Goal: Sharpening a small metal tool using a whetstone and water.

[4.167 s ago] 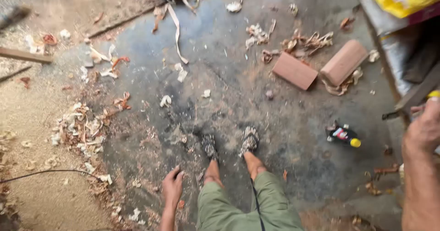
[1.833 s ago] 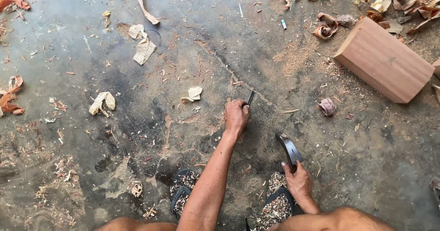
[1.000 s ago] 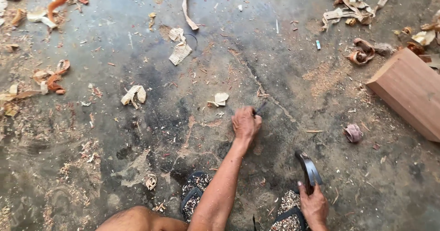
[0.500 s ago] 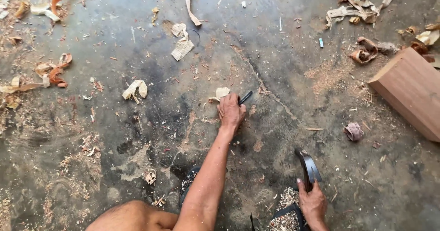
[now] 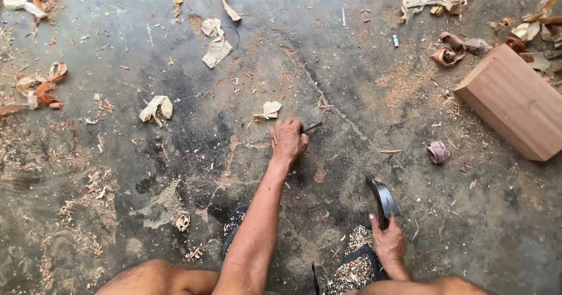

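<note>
Concrete floor (image 5: 363, 166), grey and stained, strewn with sawdust and wood shavings; seen from above, the person crouching at 6 o'clock.

Left hand (image 5: 288, 141): near centre of view, arm stretched forward from the knee. Fingers curled closed around a thin dark nail or spike (image 5: 311, 127), which lies low against the floor, its free end protruding from the fist toward 2 o'clock. Knuckles rest on or just above the floor; contact cannot be told.

Right hand (image 5: 389, 242): at 5 o'clock, near the person's foot. Closed around the handle of a dark metal hammer (image 5: 381, 196); the head stands above the hand, pointing toward 12 o'clock, clear of the floor. Hammer and nail are well apart.

Sandals (image 5: 351, 268): dark straps, soles caked with sawdust, at 6 o'clock, just beside the right hand.

Wooden block (image 5: 515, 101): reddish-brown, rectangular, at 3 o'clock, lying flat and angled.

Pale shaving (image 5: 270, 108): just beyond the left hand, toward 11 o'clock, apart from it.

Curled shaving (image 5: 156, 107): pale, at 9 o'clock.

Flat ribbed scrap (image 5: 216, 52): at 11 o'clock.

Crumpled brown scrap (image 5: 438, 152): between the nail and the block.

Bark curls (image 5: 448, 49): at 1 o'clock.
</note>
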